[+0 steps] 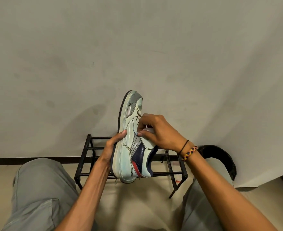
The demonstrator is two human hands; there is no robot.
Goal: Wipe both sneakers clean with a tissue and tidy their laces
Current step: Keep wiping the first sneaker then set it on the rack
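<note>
One white sneaker [130,147] with grey, navy and red panels is held up in front of me, toe pointing away and up, its side facing me. My left hand [111,147] grips it by the sole, thumb on the upper. My right hand [155,130] is over the lacing, pinching a white lace [146,126] between thumb and fingers; a bit of white, perhaps tissue, shows under the fingers. The second sneaker is not in view.
A low black metal shoe rack [87,157] stands against the pale wall behind the sneaker. A dark rounded object [220,157] sits to its right on the floor. My knees in grey shorts flank the tan floor below.
</note>
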